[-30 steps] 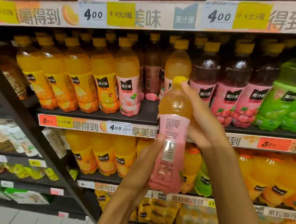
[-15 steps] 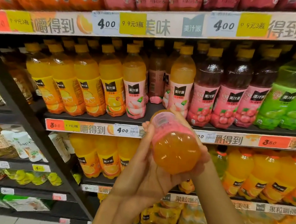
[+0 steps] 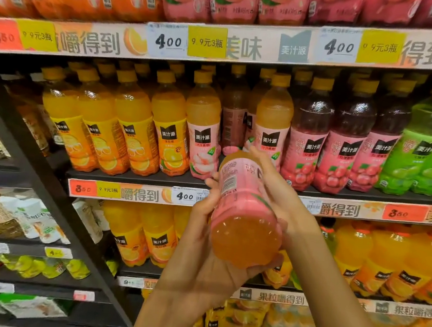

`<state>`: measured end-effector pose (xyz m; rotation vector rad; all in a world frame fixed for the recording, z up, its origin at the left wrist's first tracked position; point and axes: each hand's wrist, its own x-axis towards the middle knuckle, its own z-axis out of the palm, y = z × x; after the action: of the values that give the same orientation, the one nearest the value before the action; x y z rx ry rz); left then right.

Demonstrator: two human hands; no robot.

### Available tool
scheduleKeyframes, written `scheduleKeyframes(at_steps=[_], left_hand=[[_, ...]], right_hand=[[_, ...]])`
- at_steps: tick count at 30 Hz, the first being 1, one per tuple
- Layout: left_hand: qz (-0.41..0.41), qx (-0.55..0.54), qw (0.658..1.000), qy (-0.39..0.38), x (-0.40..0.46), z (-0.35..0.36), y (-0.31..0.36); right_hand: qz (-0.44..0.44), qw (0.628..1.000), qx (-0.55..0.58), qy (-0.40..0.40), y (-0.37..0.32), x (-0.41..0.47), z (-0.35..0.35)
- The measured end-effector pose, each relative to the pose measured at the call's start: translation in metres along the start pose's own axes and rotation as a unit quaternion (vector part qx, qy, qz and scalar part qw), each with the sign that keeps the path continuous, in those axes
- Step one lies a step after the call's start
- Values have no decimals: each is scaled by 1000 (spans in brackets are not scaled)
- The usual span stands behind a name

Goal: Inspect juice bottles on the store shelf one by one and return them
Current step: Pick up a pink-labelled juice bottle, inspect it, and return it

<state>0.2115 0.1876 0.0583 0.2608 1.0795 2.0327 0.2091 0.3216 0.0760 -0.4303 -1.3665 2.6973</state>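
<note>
Tipped further since a second ago, the bottle (image 3: 244,213) now shows its base at frame center, before the shelf (image 3: 364,196). Left hand (image 3: 202,241) and right hand (image 3: 280,196) both grip it.

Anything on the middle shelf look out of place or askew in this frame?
One thing: in the front row there is a gap between the two peach bottles, showing a bottle behind turned label-back, barcode outward. The gap likely belongs to the held bottle, tipped base toward the camera in both hands. Nothing spilled or damaged.
</note>
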Motion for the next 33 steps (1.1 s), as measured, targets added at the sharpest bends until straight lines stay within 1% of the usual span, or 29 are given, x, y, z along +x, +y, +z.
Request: scheduleKeyframes(at_steps=[1,2,3,4,5,7,8,10,11,12,14,16,18,20,22,24,27,29,31,33], left_hand=[[-20,-42,998,-36,0,-3,1],[-44,-61,994,-84,-2,-6,1],[-50,-67,989,-125,-3,-10,-1],[-51,-43,988,-137,-3,-18,-6],[-41,-8,991,-125,-3,-23,-10],[-12,71,995,-64,4,-29,-12],[23,127,991,-45,7,-30,-11],[82,245,966,-28,10,-31,-7],[105,291,951,-30,10,-30,-5],[118,315,941,-36,10,-29,-4],[136,321,937,-35,14,-30,-6],[147,285,947,-37,19,-32,-10],[160,270,949,-39,22,-35,-14],[178,293,939,-35,26,-40,-16],[195,313,929,-37,31,-44,-17],[214,324,921,-32,38,-49,-18],[233,318,919,-11,46,-52,-19],[251,333,909,-4,51,-52,-23],[259,360,896,19,56,-52,-28],[259,373,891,8,60,-52,-30]], right_hand=[[5,1000,9,-20,-1,7,1],[7,999,15,-31,-2,8,3],[-3,1000,20,-21,-5,13,2],[-18,1000,13,-5,-6,16,0],[-48,999,11,-6,-9,19,-1],[-120,992,-2,-21,-11,24,-9],[-156,987,-22,-24,-13,23,-11],[-210,974,-77,-26,-16,20,-13],[-233,967,-100,-27,-16,18,-13],[-251,960,-119,-28,-17,15,-10],[-267,951,-153,-40,-18,13,-6],[-268,947,-173,-44,-18,11,-4],[-263,943,-198,-49,-17,10,-7],[-260,939,-215,-64,-14,8,-11],[-277,934,-208,-91,-11,4,-13],[-313,921,-206,-111,-8,-2,-10],[-374,885,-251,-116,-4,-10,-4],[-386,878,-254,-123,0,-16,-1],[-384,871,-274,-139,2,-23,0],[-375,854,-317,-170,1,-28,0]])
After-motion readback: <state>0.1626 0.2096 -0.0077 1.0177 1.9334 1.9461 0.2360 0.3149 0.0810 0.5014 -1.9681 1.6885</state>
